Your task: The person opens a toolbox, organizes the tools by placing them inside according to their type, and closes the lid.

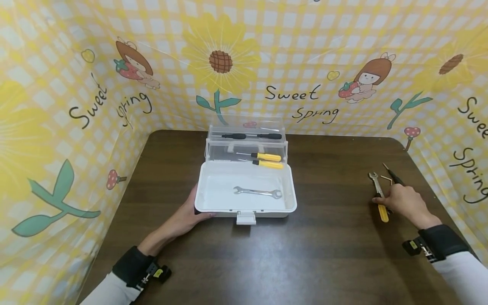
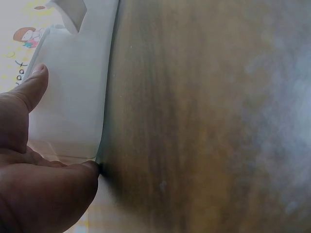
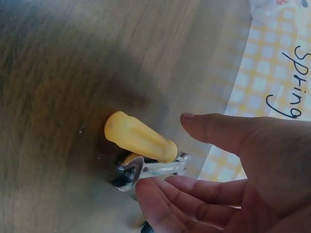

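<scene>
L arm (image 1: 114,290) extended fwd, angled in twd ctr. L hand (image 1: 187,214) grips, L thumb (image 2: 38,86) spread from bent L fingers (image 2: 73,187). R arm (image 1: 463,273) also fwd, set far out R, angled in. R hand (image 1: 408,201) palm-down, R thumb (image 3: 218,131) straight & apart from R fingers (image 3: 158,208), loosely bent. Hands well apart.

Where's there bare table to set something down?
Bare tabletop lies between the toolbox and right hand, and between the forearms. Crowded: around the right hand, with a wrench and black screwdriver, and the toolbox's left side, where the left hand holds it.
</scene>
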`<state>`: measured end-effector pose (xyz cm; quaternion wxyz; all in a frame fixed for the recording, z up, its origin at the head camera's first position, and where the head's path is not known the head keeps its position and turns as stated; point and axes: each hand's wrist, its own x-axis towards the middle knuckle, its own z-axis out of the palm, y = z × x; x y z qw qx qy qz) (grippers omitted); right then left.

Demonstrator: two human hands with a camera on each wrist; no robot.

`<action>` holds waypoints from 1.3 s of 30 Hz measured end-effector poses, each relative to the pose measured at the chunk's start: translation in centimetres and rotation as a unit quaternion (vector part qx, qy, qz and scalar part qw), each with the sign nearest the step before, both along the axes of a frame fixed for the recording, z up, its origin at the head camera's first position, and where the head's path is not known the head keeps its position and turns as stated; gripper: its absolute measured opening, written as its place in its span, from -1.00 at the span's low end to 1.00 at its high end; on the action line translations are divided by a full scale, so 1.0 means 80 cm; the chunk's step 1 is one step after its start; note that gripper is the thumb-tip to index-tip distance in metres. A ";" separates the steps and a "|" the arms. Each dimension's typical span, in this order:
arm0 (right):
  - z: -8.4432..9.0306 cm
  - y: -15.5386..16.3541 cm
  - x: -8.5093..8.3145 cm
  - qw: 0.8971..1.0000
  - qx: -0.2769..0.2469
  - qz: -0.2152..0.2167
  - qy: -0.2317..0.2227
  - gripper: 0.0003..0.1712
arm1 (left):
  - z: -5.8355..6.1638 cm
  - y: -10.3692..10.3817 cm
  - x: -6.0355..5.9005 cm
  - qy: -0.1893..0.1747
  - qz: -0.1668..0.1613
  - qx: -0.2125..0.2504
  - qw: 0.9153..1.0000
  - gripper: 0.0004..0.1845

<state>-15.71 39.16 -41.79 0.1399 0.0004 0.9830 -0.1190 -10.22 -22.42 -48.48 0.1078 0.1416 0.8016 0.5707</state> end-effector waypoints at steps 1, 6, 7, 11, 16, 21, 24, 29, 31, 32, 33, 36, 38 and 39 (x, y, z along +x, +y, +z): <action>-0.001 0.001 0.000 1.000 -0.001 0.000 0.002 -0.38 | 0.000 0.000 0.000 -0.001 0.000 0.000 1.000 0.23; -0.006 0.001 0.001 1.000 -0.007 -0.001 0.004 -0.41 | -0.002 0.001 0.000 0.000 -0.001 0.002 1.000 0.21; -0.007 0.001 0.001 1.000 -0.007 -0.001 0.005 -0.41 | -0.002 0.001 0.000 0.001 0.000 0.002 1.000 0.21; -0.011 0.000 0.003 1.000 -0.002 0.001 0.018 -0.42 | -0.003 0.000 0.000 0.003 0.002 -0.002 1.000 0.22; -0.017 -0.003 0.005 0.999 0.000 0.001 0.042 -0.39 | -0.004 0.000 0.001 0.001 0.003 -0.002 1.000 0.22; -0.020 -0.008 0.005 0.998 -0.002 0.010 0.057 -0.38 | -0.003 0.001 0.002 -0.006 0.003 -0.003 1.000 0.22; -0.022 -0.010 0.005 0.998 -0.004 0.017 0.066 -0.40 | -0.003 0.002 0.002 -0.009 0.005 -0.003 1.000 0.23; -0.027 -0.013 0.006 0.996 -0.012 0.021 0.082 -0.44 | -0.002 0.001 0.003 -0.012 0.004 -0.001 1.000 0.23; -0.028 -0.016 0.007 0.996 -0.019 0.024 0.088 -0.44 | -0.002 0.001 0.003 -0.009 0.001 -0.001 1.000 0.23; -0.028 -0.017 0.008 0.996 -0.021 0.025 0.089 -0.44 | -0.002 0.001 0.002 -0.007 -0.001 -0.002 1.000 0.22; -0.029 -0.018 0.008 0.995 -0.022 0.026 0.091 -0.44 | -0.002 0.000 0.002 -0.005 -0.002 -0.003 1.000 0.22; -0.029 -0.021 0.009 0.995 -0.025 0.027 0.090 -0.44 | -0.003 -0.001 0.001 0.001 -0.005 -0.005 1.000 0.21; -0.029 -0.023 0.008 0.995 -0.022 0.024 0.089 -0.47 | -0.003 -0.001 0.000 0.001 -0.004 -0.004 1.000 0.22; -0.029 -0.024 0.008 0.995 -0.021 0.023 0.090 -0.51 | -0.003 -0.001 0.000 0.002 -0.004 -0.004 1.000 0.22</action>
